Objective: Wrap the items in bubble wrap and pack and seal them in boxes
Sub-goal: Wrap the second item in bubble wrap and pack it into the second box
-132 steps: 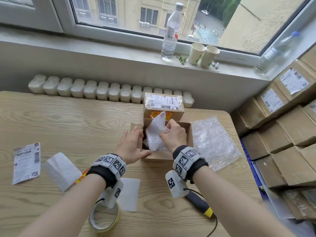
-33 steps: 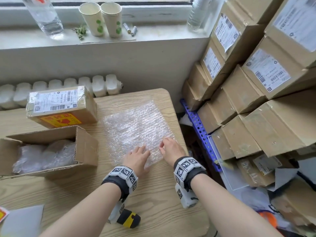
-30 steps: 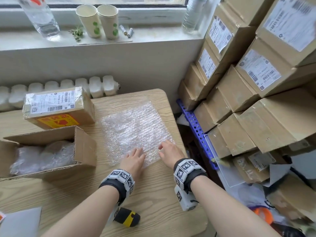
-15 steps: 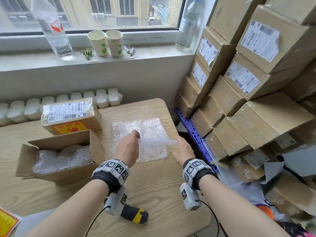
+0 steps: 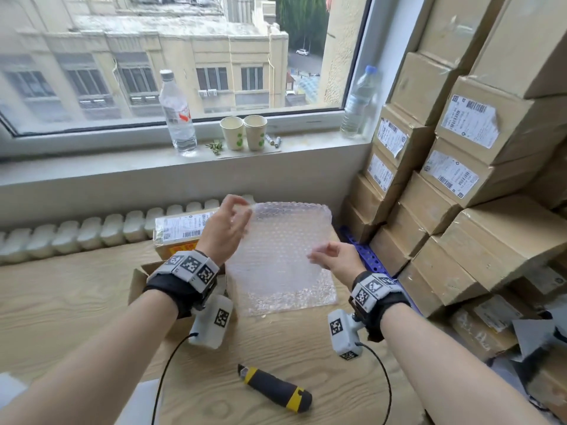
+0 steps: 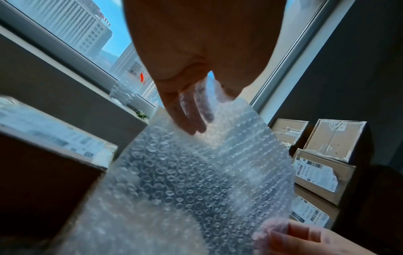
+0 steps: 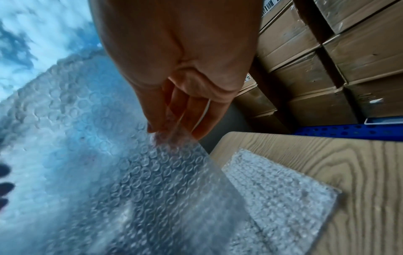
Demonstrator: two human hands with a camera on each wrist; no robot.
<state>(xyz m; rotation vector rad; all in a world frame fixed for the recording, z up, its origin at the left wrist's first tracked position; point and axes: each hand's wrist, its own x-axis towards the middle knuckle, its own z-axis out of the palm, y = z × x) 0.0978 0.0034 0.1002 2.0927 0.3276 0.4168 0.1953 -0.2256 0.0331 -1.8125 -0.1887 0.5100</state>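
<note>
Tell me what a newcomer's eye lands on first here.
First, the bubble wrap sheet held up in mid-air over the table, pinched at its top corner by the left hand and at its right edge by the right hand. Next, the wall of labelled cardboard boxes stacked at the right. Then the utility knife lying on the table's near edge.

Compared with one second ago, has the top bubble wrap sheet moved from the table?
Yes. The top bubble wrap sheet was lifted off the table; the left hand and right hand pinch it above the sheets left lying there.
</note>
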